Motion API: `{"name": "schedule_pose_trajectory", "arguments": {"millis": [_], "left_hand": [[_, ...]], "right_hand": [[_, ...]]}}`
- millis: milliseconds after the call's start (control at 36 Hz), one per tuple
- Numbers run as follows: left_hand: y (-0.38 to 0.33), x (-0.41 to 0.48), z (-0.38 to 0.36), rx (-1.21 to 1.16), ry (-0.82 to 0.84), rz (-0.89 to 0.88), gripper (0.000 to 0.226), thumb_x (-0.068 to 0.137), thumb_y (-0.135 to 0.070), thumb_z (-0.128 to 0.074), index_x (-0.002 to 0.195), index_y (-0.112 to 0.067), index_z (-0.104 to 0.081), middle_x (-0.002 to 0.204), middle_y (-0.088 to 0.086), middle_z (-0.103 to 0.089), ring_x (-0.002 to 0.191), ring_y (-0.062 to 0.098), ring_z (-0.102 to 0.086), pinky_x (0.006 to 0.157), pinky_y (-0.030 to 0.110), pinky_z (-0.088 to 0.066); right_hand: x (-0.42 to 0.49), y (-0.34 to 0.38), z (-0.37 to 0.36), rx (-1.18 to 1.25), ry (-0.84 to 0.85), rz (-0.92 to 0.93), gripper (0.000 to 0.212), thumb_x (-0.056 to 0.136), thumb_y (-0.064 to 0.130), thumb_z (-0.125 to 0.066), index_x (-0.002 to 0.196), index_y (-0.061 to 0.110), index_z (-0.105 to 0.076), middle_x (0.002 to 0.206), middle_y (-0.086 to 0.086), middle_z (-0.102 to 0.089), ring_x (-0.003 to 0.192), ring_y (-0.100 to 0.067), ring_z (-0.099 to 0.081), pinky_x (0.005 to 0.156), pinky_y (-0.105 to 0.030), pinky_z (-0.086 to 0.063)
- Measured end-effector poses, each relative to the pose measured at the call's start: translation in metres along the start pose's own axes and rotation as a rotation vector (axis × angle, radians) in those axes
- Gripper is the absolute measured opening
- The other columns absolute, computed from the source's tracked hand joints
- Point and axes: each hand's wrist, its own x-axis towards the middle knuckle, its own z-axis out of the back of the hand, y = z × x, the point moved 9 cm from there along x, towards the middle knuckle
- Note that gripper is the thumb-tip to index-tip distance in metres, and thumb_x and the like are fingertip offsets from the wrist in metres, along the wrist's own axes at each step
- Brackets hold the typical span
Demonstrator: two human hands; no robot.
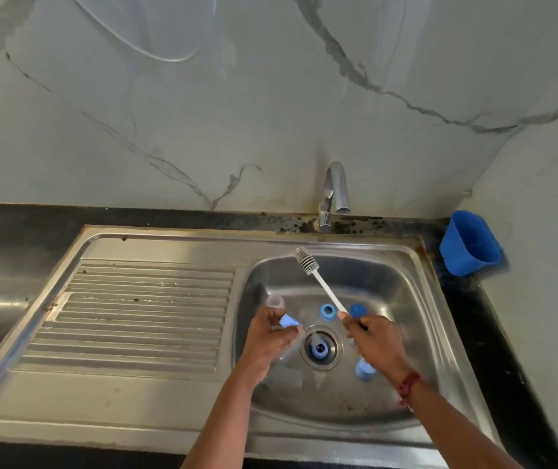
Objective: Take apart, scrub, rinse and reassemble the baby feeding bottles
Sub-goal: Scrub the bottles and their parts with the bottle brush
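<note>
My left hand (pixel 271 336) holds a small pale-blue bottle part (pixel 289 321) over the sink basin (pixel 399 286). My right hand (pixel 370 340) grips the handle of a white bottle brush (pixel 318 279), whose bristle head points up and away toward the tap. Loose parts lie in the basin: a blue ring (pixel 327 311), a blue cap (pixel 358 310), a pale-blue piece (pixel 363 369) below my right hand, and a blue ring (pixel 319 349) sitting in the drain. A clear bottle part (pixel 275 301) shows just beyond my left hand.
A chrome tap (pixel 335 194) stands behind the basin. The ribbed steel drainboard (pixel 142 309) stretches to the left. A blue plastic holder (pixel 470 243) hangs at the right wall. Black counter (pixel 10 238) surrounds the sink.
</note>
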Motion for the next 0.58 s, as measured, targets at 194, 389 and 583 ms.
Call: {"name": "schedule_pose_trajectory", "arguments": {"millis": [194,389,583], "left_hand": [[0.025,0.009,-0.028,0.349,0.102,-0.018,0.046,0.061,-0.021,-0.084,0.096,-0.031,-0.055,0.086,-0.012,-0.069,0.074,0.001,-0.062,0.075,0.026,-0.051],[0.047,0.008,-0.082,0.763,0.251,-0.071,0.046,0.074,-0.021,-0.076,0.119,-0.018,-0.07,0.116,-0.002,-0.07,0.104,0.015,-0.066,0.081,0.012,-0.04],[0.073,0.017,-0.128,1.002,0.33,-0.124,0.037,0.074,-0.012,-0.076,0.109,-0.012,-0.063,0.107,0.008,-0.07,0.096,0.028,-0.066,0.073,0.029,-0.048]], "right_hand": [[0.009,-0.024,-0.015,0.137,0.048,-0.13,0.058,0.086,0.059,-0.064,0.061,0.007,-0.065,0.047,-0.009,-0.058,0.047,-0.02,-0.053,0.065,-0.048,-0.053],[0.021,-0.032,-0.016,0.233,0.061,-0.194,0.053,0.087,0.054,-0.065,0.056,0.012,-0.065,0.045,0.001,-0.056,0.046,-0.017,-0.05,0.061,-0.043,-0.046],[0.036,-0.041,-0.013,0.299,0.089,-0.232,0.045,0.09,0.048,-0.065,0.062,0.013,-0.067,0.048,0.001,-0.057,0.04,-0.009,-0.047,0.053,-0.03,-0.042]]}}
